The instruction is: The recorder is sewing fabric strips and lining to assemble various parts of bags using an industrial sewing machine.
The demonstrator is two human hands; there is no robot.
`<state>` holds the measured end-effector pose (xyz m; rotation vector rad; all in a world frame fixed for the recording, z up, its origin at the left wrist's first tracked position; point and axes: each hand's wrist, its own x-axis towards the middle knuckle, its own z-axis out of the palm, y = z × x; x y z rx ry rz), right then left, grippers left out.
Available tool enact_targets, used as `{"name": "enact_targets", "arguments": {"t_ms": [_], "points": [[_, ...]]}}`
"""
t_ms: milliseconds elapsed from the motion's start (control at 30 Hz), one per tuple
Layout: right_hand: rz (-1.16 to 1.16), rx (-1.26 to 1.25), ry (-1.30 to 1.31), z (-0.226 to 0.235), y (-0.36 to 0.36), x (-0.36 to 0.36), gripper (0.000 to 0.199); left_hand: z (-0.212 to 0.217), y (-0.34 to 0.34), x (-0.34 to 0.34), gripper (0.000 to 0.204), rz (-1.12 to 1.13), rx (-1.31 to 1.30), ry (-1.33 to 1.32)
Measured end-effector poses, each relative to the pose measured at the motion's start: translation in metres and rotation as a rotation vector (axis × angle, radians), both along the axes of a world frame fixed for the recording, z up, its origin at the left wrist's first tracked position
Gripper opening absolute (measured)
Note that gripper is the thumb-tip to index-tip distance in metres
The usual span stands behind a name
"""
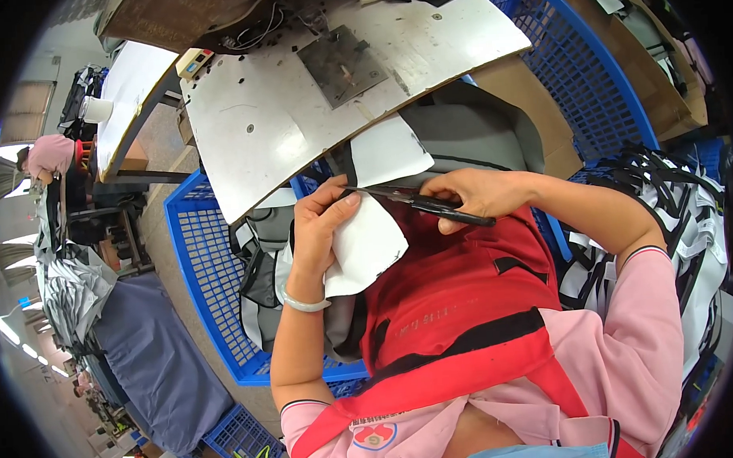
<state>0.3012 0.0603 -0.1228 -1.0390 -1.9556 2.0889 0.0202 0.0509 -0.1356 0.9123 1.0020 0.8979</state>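
Observation:
My left hand (322, 218) pinches the upper edge of a white fabric piece (370, 249) between thumb and fingers. The piece hangs in front of my red apron (457, 282). In my right hand (482, 194) are black-handled scissors (456, 213), their blades pointing left to the edge by my left fingertips. Whether the blades are parted, I cannot make out. Just beyond the blades, a second white piece (390, 151) lies against grey fabric (472, 128) below the table edge.
A white table (258, 132) with a dark metal plate (341, 68) and small black scraps stands ahead. Blue crates (215, 275) holding grey fabric flank me. White pieces with black straps (673, 210) are piled at right. Another person (51, 155) is at far left.

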Motion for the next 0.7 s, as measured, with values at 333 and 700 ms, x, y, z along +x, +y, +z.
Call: {"name": "enact_targets", "arguments": {"t_ms": [333,700], "points": [[-0.039,-0.201,0.122,-0.004,0.004,-0.012,0.043,0.004,-0.003,-0.003,0.012,0.042,-0.051,-0.023],[-0.062,-0.165,0.153,-0.006,0.000,-0.015,0.044,0.007,-0.004,-0.005,0.013,0.029,-0.007,-0.033]]}}
